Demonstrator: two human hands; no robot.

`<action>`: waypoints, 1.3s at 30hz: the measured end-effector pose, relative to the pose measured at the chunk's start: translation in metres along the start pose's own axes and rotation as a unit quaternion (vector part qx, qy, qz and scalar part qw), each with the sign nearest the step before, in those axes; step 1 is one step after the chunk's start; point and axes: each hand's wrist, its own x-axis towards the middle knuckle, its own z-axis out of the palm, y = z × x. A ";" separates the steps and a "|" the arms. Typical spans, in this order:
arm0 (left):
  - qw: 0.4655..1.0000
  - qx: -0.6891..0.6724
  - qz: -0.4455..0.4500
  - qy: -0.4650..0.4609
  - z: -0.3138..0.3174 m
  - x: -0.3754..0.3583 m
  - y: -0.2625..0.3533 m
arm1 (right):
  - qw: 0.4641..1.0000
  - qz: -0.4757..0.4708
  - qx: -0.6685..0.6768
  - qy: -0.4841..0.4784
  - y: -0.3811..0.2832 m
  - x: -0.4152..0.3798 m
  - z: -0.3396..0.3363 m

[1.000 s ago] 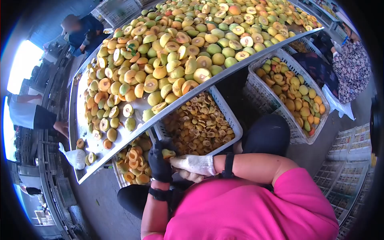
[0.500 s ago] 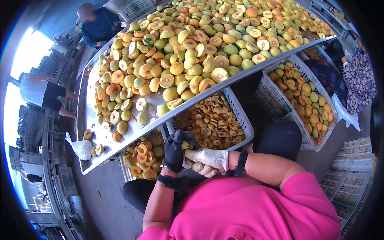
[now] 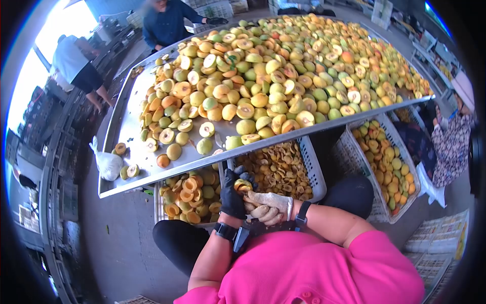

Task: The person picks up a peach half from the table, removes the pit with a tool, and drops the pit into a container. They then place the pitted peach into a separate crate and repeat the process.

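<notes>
My left hand (image 3: 234, 196), in a black glove, is closed around a yellow-orange peach half (image 3: 243, 186). Right beside it, my right hand (image 3: 269, 206) in a whitish knit glove has its fingers curled up against the fruit. What those fingers grip is hidden. Both hands are above my lap, at the near side of a crate of brownish scooped-out cores (image 3: 281, 169). To the left of them stands a crate of hollowed orange halves (image 3: 188, 192). Beyond lies a metal table (image 3: 132, 109) heaped with cut peaches (image 3: 263, 93).
A crate of peach pieces (image 3: 386, 159) stands on the right, near a person in a floral garment (image 3: 453, 144). Across the table is a person in dark blue (image 3: 169, 25); another person (image 3: 76, 63) stands at far left. A white plastic bag (image 3: 108, 163) hangs at the table's left corner.
My view has tilted up and shifted, so the table sits lower and more of the far side shows. Both hands stay together; more of the fruit's orange flesh shows between them.
</notes>
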 end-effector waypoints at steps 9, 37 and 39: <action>0.954 0.037 0.260 0.143 -0.075 -0.008 0.074 | 0.926 -0.018 -0.228 0.299 0.003 0.042 -0.005; 0.943 0.330 -0.035 0.026 -0.054 0.037 -0.003 | 0.368 -0.009 -0.817 0.444 -0.029 -0.024 -0.059; 0.944 0.328 0.021 -0.012 -0.051 0.073 0.003 | 0.379 0.002 -0.815 0.439 -0.035 -0.033 -0.061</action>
